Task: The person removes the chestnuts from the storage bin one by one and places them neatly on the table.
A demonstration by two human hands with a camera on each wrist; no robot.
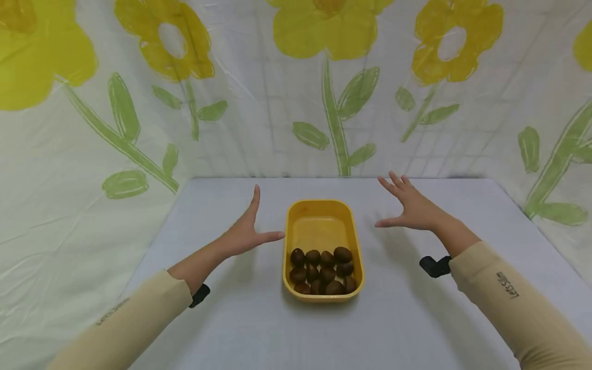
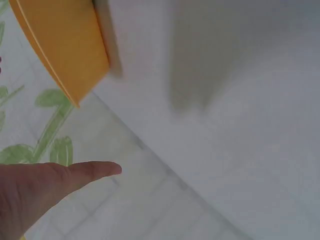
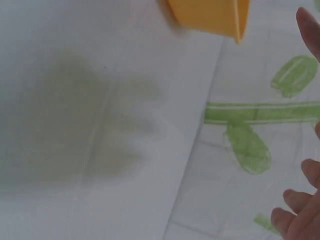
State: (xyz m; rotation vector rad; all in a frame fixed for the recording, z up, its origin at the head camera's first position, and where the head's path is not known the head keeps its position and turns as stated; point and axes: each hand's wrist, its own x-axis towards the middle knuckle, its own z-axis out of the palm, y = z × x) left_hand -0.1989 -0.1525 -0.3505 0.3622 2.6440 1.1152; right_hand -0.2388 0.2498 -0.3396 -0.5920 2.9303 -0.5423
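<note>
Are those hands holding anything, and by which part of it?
Nothing is held: the left hand and right hand hover on either side of the yellow tray.

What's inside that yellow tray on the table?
Dark brown, chestnut-like nuts crowd the end of the yellow tray nearer the person; its far end shows bare floor. Whatever might lie beneath the nuts is covered and cannot be seen.

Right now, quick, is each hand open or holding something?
Left hand: open, holding nothing, left of the yellow tray.
Right hand: open, holding nothing, right of it.
</note>
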